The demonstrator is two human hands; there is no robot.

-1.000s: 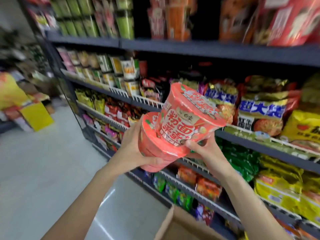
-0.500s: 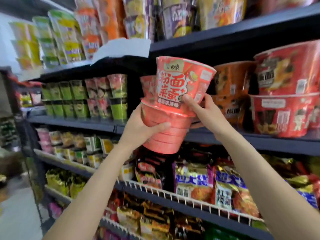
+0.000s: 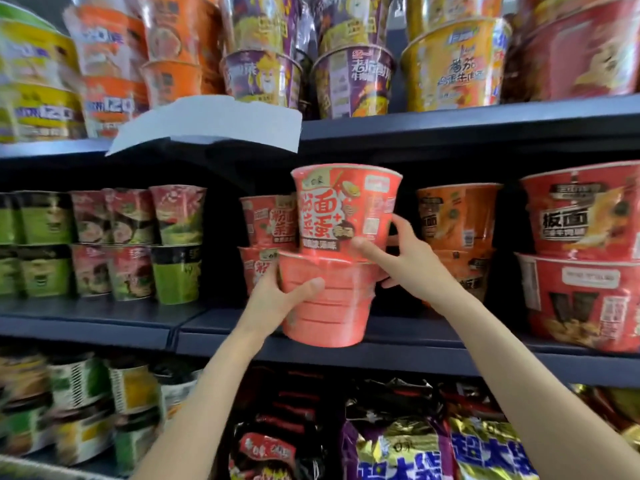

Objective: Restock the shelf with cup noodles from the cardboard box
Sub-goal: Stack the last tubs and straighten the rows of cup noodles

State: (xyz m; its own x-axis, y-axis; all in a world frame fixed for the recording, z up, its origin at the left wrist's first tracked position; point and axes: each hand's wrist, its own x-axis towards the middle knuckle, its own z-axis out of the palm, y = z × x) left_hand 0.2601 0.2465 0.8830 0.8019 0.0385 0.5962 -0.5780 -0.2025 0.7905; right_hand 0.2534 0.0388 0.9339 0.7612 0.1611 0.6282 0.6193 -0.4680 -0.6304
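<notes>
Two red cup noodles are stacked one on the other in front of the dark middle shelf point(image 3: 415, 355). My left hand point(image 3: 277, 299) grips the lower cup point(image 3: 329, 306) from its left side, thumb across the ribbed wall. My right hand point(image 3: 401, 261) holds the upper cup point(image 3: 343, 209) at its base on the right, where the two cups meet. Both cups stand upright. Just behind them on the shelf sit two matching red cups point(image 3: 266, 226), also stacked. The cardboard box is out of view.
Orange cups point(image 3: 457, 220) stand right of the gap, large red bowls point(image 3: 581, 258) further right. Green and red cups point(image 3: 138, 244) fill the shelf's left. A white paper sheet point(image 3: 214, 126) hangs off the upper shelf edge above. Bagged noodles point(image 3: 398, 441) lie below.
Both hands have lifted the stacked cups from waist height up to the middle shelf and brought them upright. My view has tilted up from the floor and box to the upper shelves.
</notes>
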